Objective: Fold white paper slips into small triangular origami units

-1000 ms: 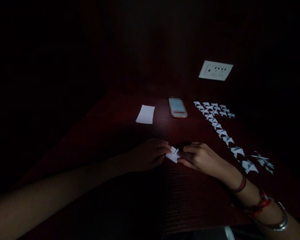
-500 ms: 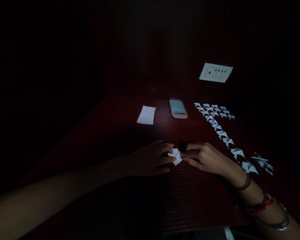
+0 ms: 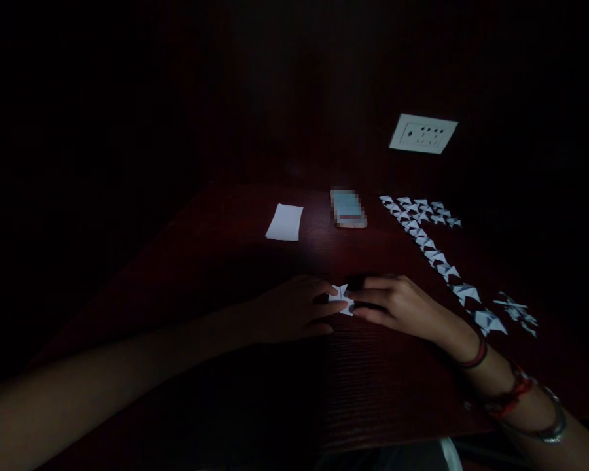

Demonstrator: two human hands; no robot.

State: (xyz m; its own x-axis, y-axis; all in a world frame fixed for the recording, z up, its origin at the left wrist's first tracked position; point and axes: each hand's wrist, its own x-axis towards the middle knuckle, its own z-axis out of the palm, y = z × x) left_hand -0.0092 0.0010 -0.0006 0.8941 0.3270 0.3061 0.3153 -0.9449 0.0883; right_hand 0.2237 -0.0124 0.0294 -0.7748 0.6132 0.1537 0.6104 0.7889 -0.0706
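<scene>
A small white folded paper (image 3: 342, 301) with pointed corners lies on the dark red table in front of me. From the left, the fingertips of my left hand (image 3: 294, 309) are on it, holding it against the table. My right hand (image 3: 397, 304) grips at its right edge, fingers bent and thumb close to it. The fingertips hide parts of the paper's sides. To the right of my right hand runs a line of finished-looking white folded paper pieces (image 3: 436, 256), the nearest being a larger folded piece (image 3: 489, 321).
Beyond my hands lie a stack of white paper sheets (image 3: 285, 223) and a phone (image 3: 348, 209) with a blurred screen. Thin paper scraps (image 3: 516, 311) are heaped at the right. A socket plate (image 3: 423, 134) is on the back wall. The surroundings are very dark.
The paper between my hands has changed shape or turned, with points now showing at its top. My fingers have shifted slightly on it. The whole view has tilted a little.
</scene>
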